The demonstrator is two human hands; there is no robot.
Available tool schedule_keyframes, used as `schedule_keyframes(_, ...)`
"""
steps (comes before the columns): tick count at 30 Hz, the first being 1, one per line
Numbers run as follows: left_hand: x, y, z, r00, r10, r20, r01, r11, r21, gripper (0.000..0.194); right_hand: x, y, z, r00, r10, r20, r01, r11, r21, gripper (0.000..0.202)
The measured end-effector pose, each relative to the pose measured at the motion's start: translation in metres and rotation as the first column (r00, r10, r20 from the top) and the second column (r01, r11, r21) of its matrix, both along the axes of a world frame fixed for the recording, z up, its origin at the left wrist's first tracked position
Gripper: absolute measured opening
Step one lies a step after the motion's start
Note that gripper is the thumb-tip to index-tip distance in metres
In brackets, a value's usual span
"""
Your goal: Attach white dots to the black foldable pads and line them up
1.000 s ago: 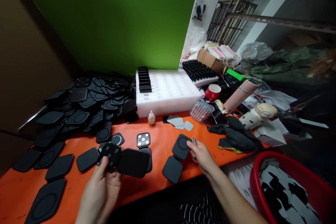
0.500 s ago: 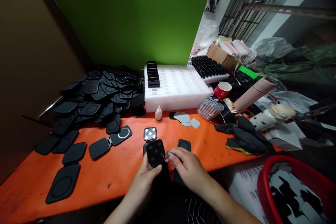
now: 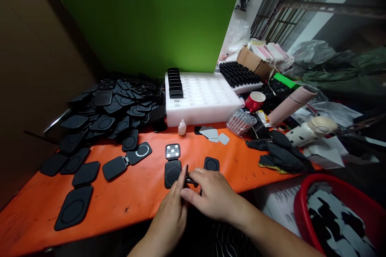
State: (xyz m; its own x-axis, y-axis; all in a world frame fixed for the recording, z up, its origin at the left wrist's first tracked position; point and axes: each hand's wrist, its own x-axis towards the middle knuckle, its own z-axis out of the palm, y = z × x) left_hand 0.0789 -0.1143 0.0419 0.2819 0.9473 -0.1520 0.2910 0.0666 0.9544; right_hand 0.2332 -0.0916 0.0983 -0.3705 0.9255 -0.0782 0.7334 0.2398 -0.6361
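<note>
Just over the table's front edge, my left hand point(image 3: 169, 213) is closed on a black square charging pad point(image 3: 186, 172), which is now turned edge-on to me. My right hand point(image 3: 209, 194) curls over the same pad from the right, thumb across toward the left fingers. Its palm hides most of the pad, and any small piece between the fingers is out of sight. Right behind my left fingers lies an unfolded black charging pad point(image 3: 173, 173), its small upper panel point(image 3: 173, 151) dotted with pale discs. Another black pad point(image 3: 212, 164) lies partly behind my right hand.
A heap of black pads point(image 3: 116, 104) covers the back left of the orange table point(image 3: 135, 192). A white foam tray point(image 3: 205, 114), small dropper bottle point(image 3: 181, 128), grey plates point(image 3: 209, 133), red mug point(image 3: 255, 101) and dark gloves point(image 3: 277, 156) stand or lie around. A red basin point(image 3: 300, 204) is at right.
The held pad has turned from facing me to edge-on. My right hand has moved left onto it, and the small grey piece at its fingertips is now hidden.
</note>
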Motion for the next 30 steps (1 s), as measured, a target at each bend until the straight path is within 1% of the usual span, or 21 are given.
schedule_keyframes(2, 0.001, -0.001, 0.001, 1.0, 0.003, 0.014, -0.003, 1.0, -0.018, 0.047, -0.003, 0.0, -0.002, 1.0, -0.008, -0.023, 0.009, 1.0, 0.007, 0.025)
schedule_keyframes(5, 0.002, -0.002, 0.001, 0.998, -0.03, 0.063, 0.037, 0.993, -0.109, 0.047, -0.007, -0.004, -0.009, 0.998, -0.008, -0.062, 0.01, 1.0, 0.027, 0.021)
schedule_keyframes(7, 0.004, -0.002, 0.0, 0.992, 0.008, 0.126, 0.012, 0.988, -0.157, 0.047, -0.01, -0.007, -0.013, 0.998, -0.025, -0.064, 0.028, 0.999, 0.042, 0.022)
schedule_keyframes(8, 0.005, -0.002, -0.001, 0.987, 0.049, 0.15, -0.024, 0.986, -0.166, 0.048, -0.01, -0.008, -0.014, 0.998, -0.043, -0.049, 0.046, 0.998, 0.047, 0.024)
schedule_keyframes(10, 0.006, 0.0, -0.003, 0.981, 0.115, 0.159, -0.091, 0.984, -0.152, 0.05, -0.01, -0.009, -0.014, 0.997, -0.074, 0.007, 0.073, 0.996, 0.055, 0.026)
schedule_keyframes(11, 0.006, 0.002, -0.003, 0.982, 0.117, 0.147, -0.097, 0.986, -0.133, 0.052, -0.01, -0.01, -0.013, 0.996, -0.076, 0.037, 0.074, 0.995, 0.062, 0.026)
schedule_keyframes(15, 0.004, 0.006, -0.001, 0.993, 0.047, 0.11, -0.039, 0.996, -0.077, 0.056, -0.01, -0.011, -0.009, 0.992, -0.029, 0.121, 0.018, 0.996, 0.092, 0.029)
schedule_keyframes(18, 0.003, 0.007, 0.001, 0.994, 0.045, 0.097, -0.038, 0.997, -0.065, 0.055, -0.011, -0.012, -0.008, 0.987, -0.034, 0.155, 0.019, 0.995, 0.094, 0.03)
schedule_keyframes(20, 0.002, 0.005, 0.0, 0.998, 0.028, 0.057, -0.025, 0.998, -0.05, 0.054, -0.012, -0.013, -0.009, 0.988, -0.042, 0.147, 0.029, 0.996, 0.084, 0.027)
schedule_keyframes(23, 0.002, 0.002, -0.003, 1.0, -0.008, 0.002, 0.008, 0.998, -0.057, 0.055, -0.013, -0.014, -0.012, 0.994, -0.059, 0.089, 0.055, 0.997, 0.054, 0.023)
schedule_keyframes(26, 0.005, -0.001, -0.004, 0.998, -0.028, 0.054, 0.034, 0.993, -0.109, 0.056, -0.013, -0.015, -0.015, 0.995, -0.096, -0.026, 0.095, 0.995, -0.007, 0.02)
schedule_keyframes(28, 0.009, -0.003, -0.003, 0.99, -0.038, 0.136, 0.059, 0.986, -0.156, 0.052, -0.01, -0.017, -0.017, 0.978, -0.128, -0.162, 0.117, 0.99, -0.076, 0.016)
schedule_keyframes(30, 0.015, -0.005, -0.002, 0.975, -0.048, 0.217, 0.093, 0.975, -0.203, 0.047, 0.0, -0.02, -0.018, 0.92, -0.142, -0.365, 0.073, 0.978, -0.197, 0.017)
